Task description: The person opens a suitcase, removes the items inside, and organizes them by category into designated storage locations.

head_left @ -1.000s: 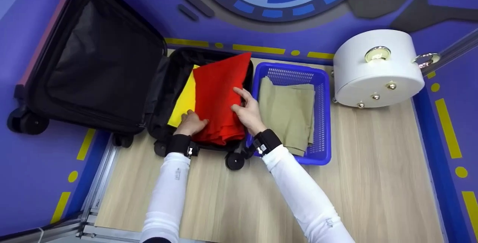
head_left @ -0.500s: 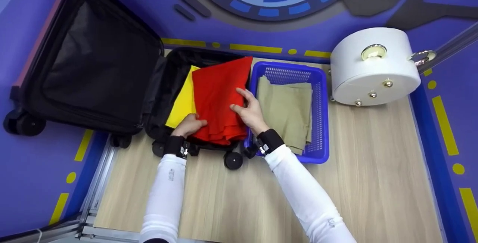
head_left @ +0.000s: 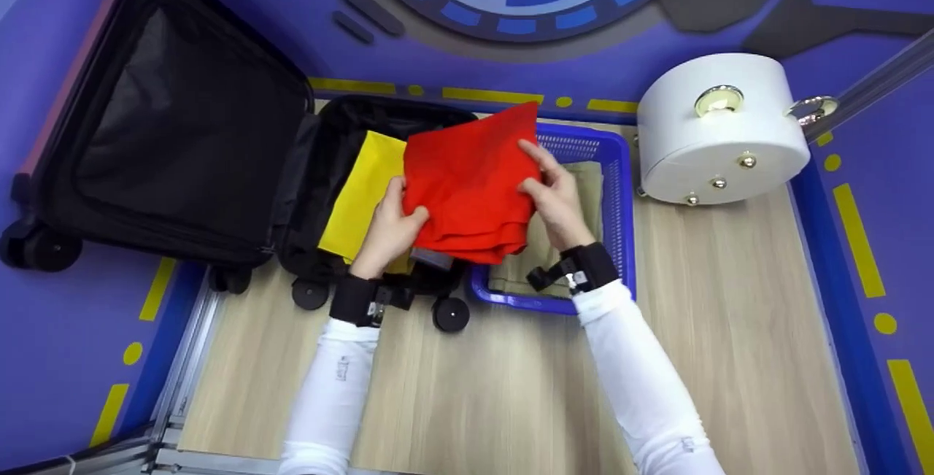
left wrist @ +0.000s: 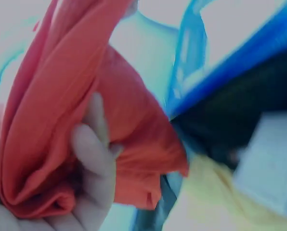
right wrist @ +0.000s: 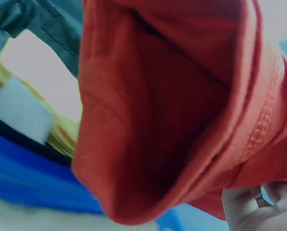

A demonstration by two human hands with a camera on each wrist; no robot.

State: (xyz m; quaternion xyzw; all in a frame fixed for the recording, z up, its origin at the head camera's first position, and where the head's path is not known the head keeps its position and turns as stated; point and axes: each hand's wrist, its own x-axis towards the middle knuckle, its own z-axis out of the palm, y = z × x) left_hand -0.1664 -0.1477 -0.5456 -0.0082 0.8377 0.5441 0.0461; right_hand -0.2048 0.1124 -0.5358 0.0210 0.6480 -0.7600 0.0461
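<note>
A folded red garment, with stitched hems in the right wrist view, is held up between both hands. It hangs over the right side of the open suitcase and the left part of the blue basket. My left hand grips its left edge; the left wrist view shows fingers curled round the cloth. My right hand pinches its right edge. A yellow folded cloth lies in the suitcase. Inside the basket a beige folded cloth is partly hidden by the right hand and red garment.
The suitcase lid leans open against the wall at left. A white round case with gold rings and feet stands at the back right. A small grey item shows under the red garment. Wood flooring lies in front.
Both hands have lifted the red garment out of the suitcase and moved it right, partly over the basket. More of the yellow cloth is exposed.
</note>
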